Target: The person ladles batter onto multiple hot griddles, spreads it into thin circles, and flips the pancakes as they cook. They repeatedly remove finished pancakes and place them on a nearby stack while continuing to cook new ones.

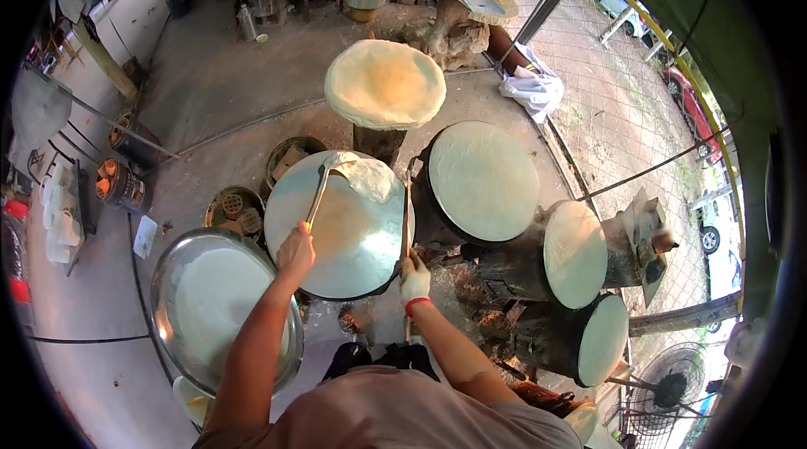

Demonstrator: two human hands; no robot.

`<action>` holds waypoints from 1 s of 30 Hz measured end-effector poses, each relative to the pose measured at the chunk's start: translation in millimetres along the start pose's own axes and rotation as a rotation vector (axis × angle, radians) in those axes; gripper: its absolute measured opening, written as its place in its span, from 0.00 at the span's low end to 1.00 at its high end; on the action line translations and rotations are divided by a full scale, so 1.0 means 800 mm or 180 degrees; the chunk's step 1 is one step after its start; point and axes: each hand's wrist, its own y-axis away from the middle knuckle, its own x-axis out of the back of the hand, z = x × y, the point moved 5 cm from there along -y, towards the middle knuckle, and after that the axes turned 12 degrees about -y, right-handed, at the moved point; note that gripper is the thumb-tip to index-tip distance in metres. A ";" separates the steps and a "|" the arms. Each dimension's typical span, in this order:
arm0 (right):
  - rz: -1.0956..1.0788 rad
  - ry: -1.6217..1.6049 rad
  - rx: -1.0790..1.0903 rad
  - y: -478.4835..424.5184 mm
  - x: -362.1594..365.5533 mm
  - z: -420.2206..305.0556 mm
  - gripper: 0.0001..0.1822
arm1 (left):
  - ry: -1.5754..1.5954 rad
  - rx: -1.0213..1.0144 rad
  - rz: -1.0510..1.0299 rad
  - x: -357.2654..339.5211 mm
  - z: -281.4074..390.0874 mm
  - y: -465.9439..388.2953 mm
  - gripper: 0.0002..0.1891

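My left hand point(296, 254), bare, is closed around the handle of a metal tool point(318, 195). Its far end meets a soft, pale sheet of batter or dough point(367, 178), folded and crumpled near the far edge of a round griddle point(353, 241). My right hand point(415, 279), in a light glove with a red band at the wrist, grips a long thin stick or blade point(406, 222) at the griddle's right edge. A wide metal basin point(165, 316) of white batter point(220, 297) stands at the left. Beyond the griddle, a pale round sheet point(386, 83) lies on a raised stand.
Several more round griddles with pale sheets stand at the right, the nearest of them point(483, 181) beside mine. Buckets of perforated briquettes point(234, 212) are behind the basin. A wire fence point(605, 102) and a standing fan point(669, 389) are at the right.
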 end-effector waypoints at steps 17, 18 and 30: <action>-0.1121 0.0764 -0.0489 0.010 -0.138 -0.046 0.18 | -0.0266 0.0376 -0.0012 0.066 -0.092 0.049 0.33; -0.0684 0.0566 -0.0245 -0.001 -0.110 -0.035 0.18 | -0.0264 0.0399 -0.0094 0.078 -0.088 0.054 0.33; -0.0974 0.1430 0.0010 -0.012 -0.123 -0.032 0.18 | 0.0320 0.0460 0.0483 0.078 -0.161 0.134 0.29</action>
